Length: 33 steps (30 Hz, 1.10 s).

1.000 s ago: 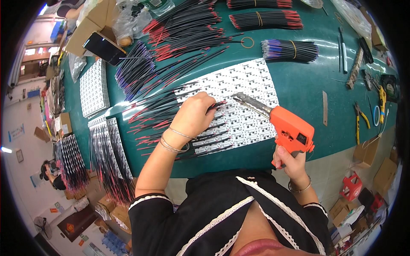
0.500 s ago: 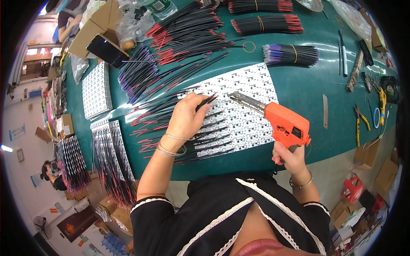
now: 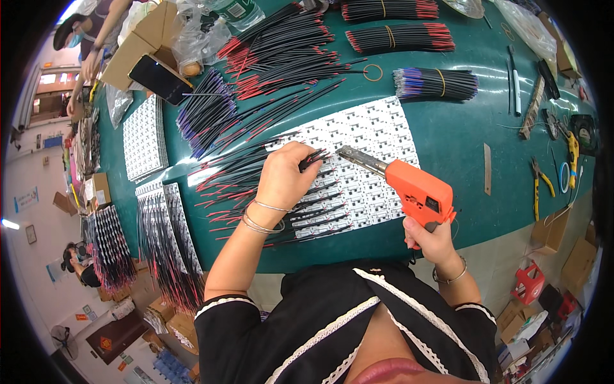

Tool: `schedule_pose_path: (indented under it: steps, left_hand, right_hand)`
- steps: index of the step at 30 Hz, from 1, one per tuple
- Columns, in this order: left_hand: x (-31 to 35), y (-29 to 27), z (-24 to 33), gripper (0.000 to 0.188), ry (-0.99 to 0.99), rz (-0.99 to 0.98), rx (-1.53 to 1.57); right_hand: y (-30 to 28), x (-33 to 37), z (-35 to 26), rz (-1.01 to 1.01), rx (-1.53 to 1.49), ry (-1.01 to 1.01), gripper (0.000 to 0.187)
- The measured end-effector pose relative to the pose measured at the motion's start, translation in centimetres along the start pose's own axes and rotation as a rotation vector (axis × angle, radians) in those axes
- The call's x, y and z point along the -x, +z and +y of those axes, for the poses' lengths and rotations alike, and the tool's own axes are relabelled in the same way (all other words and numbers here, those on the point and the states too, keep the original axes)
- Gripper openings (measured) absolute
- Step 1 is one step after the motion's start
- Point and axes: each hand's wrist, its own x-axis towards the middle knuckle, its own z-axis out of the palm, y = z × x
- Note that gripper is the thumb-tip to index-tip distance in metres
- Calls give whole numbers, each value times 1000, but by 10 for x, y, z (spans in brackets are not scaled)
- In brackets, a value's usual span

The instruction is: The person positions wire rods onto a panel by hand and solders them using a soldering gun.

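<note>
My right hand (image 3: 430,240) is wrapped around the handle of an orange soldering gun (image 3: 419,191). The gun's metal tip points left, just short of the wire ends by my left fingers. Pinched in my left hand (image 3: 286,176) are a few thin black wires (image 3: 315,157), their ends over a white circuit board panel (image 3: 384,128). Small dark marks repeat in rows across this panel. Along its left part, rows of black wires with red ends (image 3: 224,185) lie out to the left, partly covered by my left hand and forearm. Whether the tip touches a wire is too small to tell.
Loose red-tipped wires (image 3: 281,57) and a purple-tipped pile (image 3: 206,112) lie beyond my left hand. Banded bundles (image 3: 400,37) sit at the back. Stacked panels (image 3: 144,141), a phone (image 3: 160,78) and wired panels (image 3: 169,224) are left; pliers (image 3: 542,185) right. Another person (image 3: 96,32) leans in far left.
The soldering gun has shifted left and slightly down, toward the wire ends. My left hand has moved a little to the right. At the upper left, the other person has leaned further into view.
</note>
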Motion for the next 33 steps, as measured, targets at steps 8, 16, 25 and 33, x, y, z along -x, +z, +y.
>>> schedule_pose_path:
  steps: [8, 16, 25, 33]
  left_hand:
    - [0, 2, 1, 13, -23, -31, -29]
    - [-1, 4, 0, 13, 16, -17, -82]
    - [-3, 2, -2, 13, 3, -47, -69]
    - [-8, -4, -4, 15, 43, -175, -15]
  right_hand:
    - [3, -2, -3, -17, 20, 25, 16]
    - [4, -2, -4, -22, 67, 48, 14]
    - [-3, 3, 3, -29, 13, 20, 18]
    - [2, 2, 2, -8, 26, 41, 13]
